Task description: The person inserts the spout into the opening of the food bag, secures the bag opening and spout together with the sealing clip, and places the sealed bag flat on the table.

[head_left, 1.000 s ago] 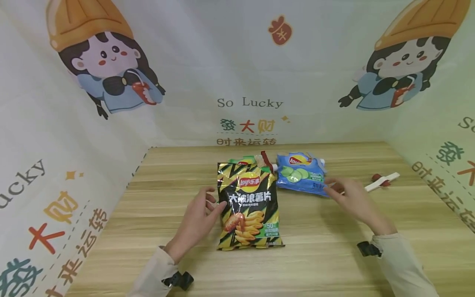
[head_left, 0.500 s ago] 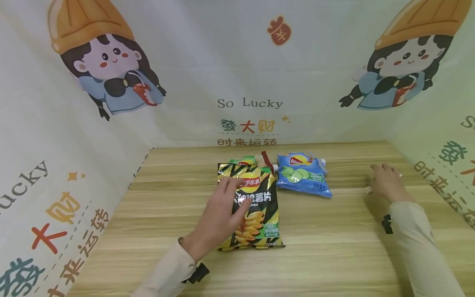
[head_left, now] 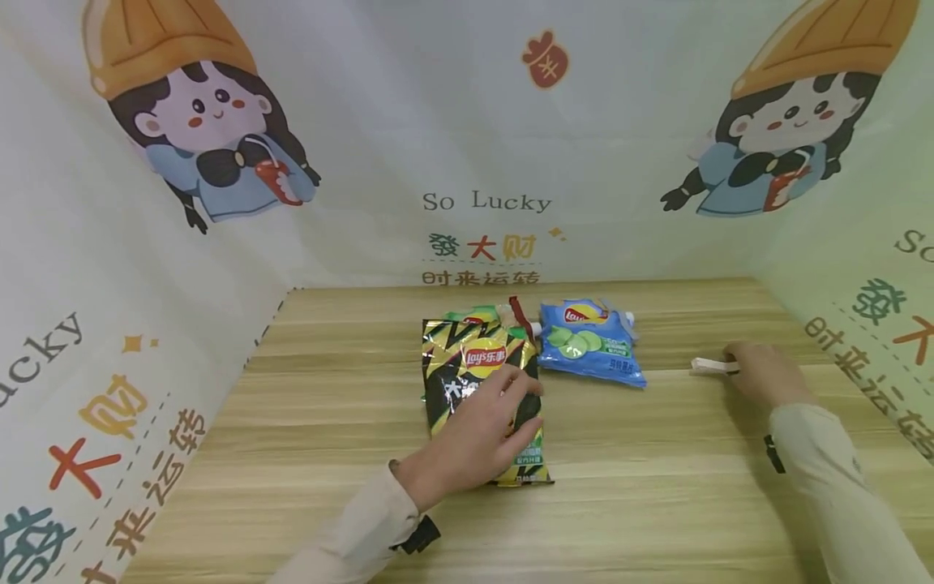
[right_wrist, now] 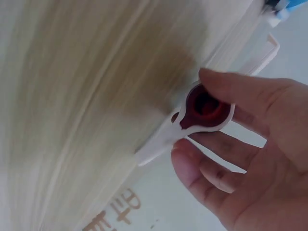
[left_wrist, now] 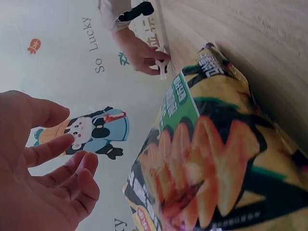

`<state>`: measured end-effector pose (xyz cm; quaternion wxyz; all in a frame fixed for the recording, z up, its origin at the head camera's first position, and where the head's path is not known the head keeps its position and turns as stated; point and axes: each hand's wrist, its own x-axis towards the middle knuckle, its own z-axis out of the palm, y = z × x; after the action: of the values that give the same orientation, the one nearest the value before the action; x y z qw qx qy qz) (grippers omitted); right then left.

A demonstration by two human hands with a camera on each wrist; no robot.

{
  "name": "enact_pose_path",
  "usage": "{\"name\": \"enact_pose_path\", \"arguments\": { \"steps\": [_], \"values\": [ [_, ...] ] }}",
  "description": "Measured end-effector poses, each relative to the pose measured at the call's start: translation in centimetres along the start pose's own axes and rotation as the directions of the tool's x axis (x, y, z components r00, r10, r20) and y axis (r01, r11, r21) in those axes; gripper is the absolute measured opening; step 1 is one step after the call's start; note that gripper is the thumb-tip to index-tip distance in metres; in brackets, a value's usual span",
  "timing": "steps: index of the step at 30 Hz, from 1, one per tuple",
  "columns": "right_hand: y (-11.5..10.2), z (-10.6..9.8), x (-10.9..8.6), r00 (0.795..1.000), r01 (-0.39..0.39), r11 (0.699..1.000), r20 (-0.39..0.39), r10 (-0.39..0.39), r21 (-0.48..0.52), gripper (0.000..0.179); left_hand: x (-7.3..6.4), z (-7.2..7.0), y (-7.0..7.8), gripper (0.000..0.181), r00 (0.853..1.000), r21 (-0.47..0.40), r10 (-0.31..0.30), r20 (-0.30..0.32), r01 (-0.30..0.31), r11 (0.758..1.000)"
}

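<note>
My right hand (head_left: 768, 375) pinches a white bag sealing clip (right_wrist: 161, 142) with a round dark red cap (right_wrist: 222, 116), its thumb and fingers on either side of the cap. The clip's white end points left in the head view, low over the table. My left hand (head_left: 474, 430) hovers over a black and yellow bag of potato chips (head_left: 447, 345), fingers loosely bent and holding nothing. In the left wrist view, a gap shows between this hand and the puffed bag (left_wrist: 202, 159).
Behind the black bag, a green chip bag (head_left: 474, 313) with a dark red strip (head_left: 520, 315) peeks out. A blue chip bag (head_left: 591, 341) with a white spout at its upper right corner lies between the hands. A printed cloth (head_left: 467, 122) surrounds the wooden table (head_left: 306, 454).
My right hand has moved right from the blue bag's edge and picked up the white clip. My left hand has shifted right, from the black bag's left edge to over its middle.
</note>
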<state>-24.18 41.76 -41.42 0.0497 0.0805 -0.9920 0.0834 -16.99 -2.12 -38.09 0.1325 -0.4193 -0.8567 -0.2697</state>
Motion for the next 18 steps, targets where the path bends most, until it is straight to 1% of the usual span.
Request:
{"name": "enact_pose_path", "arguments": {
  "steps": [3, 7, 8, 14, 18],
  "values": [
    [-1.4, -0.1, -0.2, 0.999, 0.038, 0.999, -0.018, -0.037, 0.029, 0.016, 0.3, 0.5, 0.2, 0.029, 0.999, -0.01, 0.004, 0.041, -0.003, 1.0],
    [-4.2, -0.4, -0.3, 0.997, 0.071, 0.992, -0.02, -0.07, 0.102, 0.03, 0.6, 0.9, 0.3, 0.029, 0.997, -0.011, -0.003, 0.071, 0.004, 1.0],
    [-5.0, -0.5, -0.3, 0.996, 0.083, 0.99, -0.027, -0.08, 0.115, 0.03, 0.7, 1.0, 0.3, 0.03, 0.997, -0.014, -0.005, 0.075, 0.006, 1.0],
    [-9.8, -1.3, -0.5, 0.979, 0.179, 0.971, -0.122, -0.161, 0.159, 0.027, 1.2, 0.7, 0.1, 0.032, 0.997, -0.047, -0.023, 0.072, 0.026, 0.999],
    [-12.6, -1.9, -0.7, 0.968, 0.231, 0.955, -0.14, -0.207, 0.184, 0.033, 1.5, 0.3, -0.1, 0.031, 0.997, -0.086, -0.034, 0.064, 0.04, 0.996]
  ]
}}
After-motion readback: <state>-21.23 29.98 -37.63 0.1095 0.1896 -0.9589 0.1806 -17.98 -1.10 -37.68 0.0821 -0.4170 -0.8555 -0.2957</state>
